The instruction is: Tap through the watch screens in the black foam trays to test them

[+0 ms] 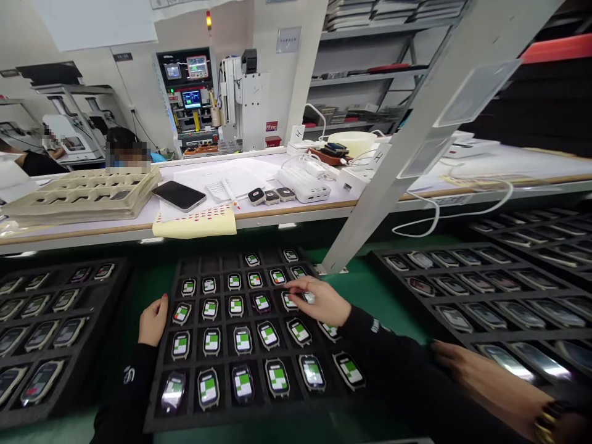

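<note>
A black tray [157,394] with compartments lies in front of me, holding several smartwatches, most with lit green-and-white screens. At the tray's left edge, my left hand [153,320] is closed with its fingers curled against the rim. My right hand [321,300] reaches over the tray's right half, fingers apart and bent downward. Beneath those fingers is a smartwatch [289,300], partly covered and still in its compartment. Whether the fingertips touch it, I cannot tell. Another smartwatch [277,277] with an orange patch on its screen sits just beyond my fingertips.
More watch trays flank mine, a left tray [104,302] and a right tray [439,302]. A co-worker's hand [481,376] reaches over the right one. A slanted metal post [370,197] rises behind my tray. The shelf above carries a phone [179,195] and a white power strip [305,185].
</note>
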`<state>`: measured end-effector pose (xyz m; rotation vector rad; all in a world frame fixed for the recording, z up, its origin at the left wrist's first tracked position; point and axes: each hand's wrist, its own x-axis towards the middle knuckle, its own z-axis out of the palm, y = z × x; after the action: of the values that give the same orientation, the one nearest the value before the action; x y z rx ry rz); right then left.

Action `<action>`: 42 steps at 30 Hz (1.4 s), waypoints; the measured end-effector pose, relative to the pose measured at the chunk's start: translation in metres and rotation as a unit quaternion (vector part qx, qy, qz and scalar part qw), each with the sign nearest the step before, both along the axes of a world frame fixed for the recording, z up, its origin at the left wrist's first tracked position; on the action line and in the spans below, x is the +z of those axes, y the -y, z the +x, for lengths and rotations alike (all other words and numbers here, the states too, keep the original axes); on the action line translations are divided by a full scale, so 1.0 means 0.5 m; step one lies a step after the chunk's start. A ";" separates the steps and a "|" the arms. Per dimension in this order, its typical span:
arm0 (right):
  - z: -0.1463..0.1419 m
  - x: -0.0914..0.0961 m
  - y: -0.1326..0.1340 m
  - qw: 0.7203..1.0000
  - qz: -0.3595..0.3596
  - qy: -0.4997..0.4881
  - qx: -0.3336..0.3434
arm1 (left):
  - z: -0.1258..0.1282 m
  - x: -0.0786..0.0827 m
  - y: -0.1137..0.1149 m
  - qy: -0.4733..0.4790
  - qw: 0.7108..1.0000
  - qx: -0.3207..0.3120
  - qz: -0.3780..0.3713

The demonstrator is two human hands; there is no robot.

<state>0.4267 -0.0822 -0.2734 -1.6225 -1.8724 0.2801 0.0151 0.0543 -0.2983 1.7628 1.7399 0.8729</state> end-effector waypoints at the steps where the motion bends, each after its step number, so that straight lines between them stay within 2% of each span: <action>1: -0.021 0.006 -0.010 0.999 -0.012 0.022 0.045 | 0.001 0.001 0.001 0.000 1.000 0.000 0.000; 3: -0.057 0.008 -0.032 0.991 -0.034 0.065 0.107 | 0.001 -0.001 0.002 0.000 1.000 0.002 0.001; 6: -0.093 -0.002 -0.062 0.980 -0.062 0.125 0.144 | -0.001 -0.008 0.002 -0.001 1.000 0.002 0.003; 11: -0.113 -0.009 -0.093 0.961 -0.101 0.208 0.150 | -0.005 -0.017 0.001 0.002 1.000 -0.004 0.006; 19: -0.135 0.033 -0.107 0.940 -0.143 0.274 0.144 | -0.011 -0.018 0.000 0.016 1.000 -0.017 0.003; 24: -0.133 0.039 -0.105 0.942 -0.148 0.265 0.143 | -0.025 -0.018 0.008 0.027 0.999 -0.020 -0.010; 34: -0.108 0.025 -0.104 0.953 -0.155 0.207 0.161 | -0.033 -0.021 0.024 0.045 0.998 -0.018 -0.032; 38: -0.100 0.026 -0.096 0.965 -0.126 0.165 0.160 | -0.031 -0.020 0.027 0.054 0.998 -0.021 -0.029; 42: -0.071 0.054 -0.086 0.980 -0.079 0.122 0.136 | -0.031 -0.019 0.032 0.076 0.996 -0.020 -0.030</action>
<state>0.3911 -0.0393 -0.2464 -1.5568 -2.3180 0.3660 -0.0006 0.0383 -0.3079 1.6425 1.6102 0.9036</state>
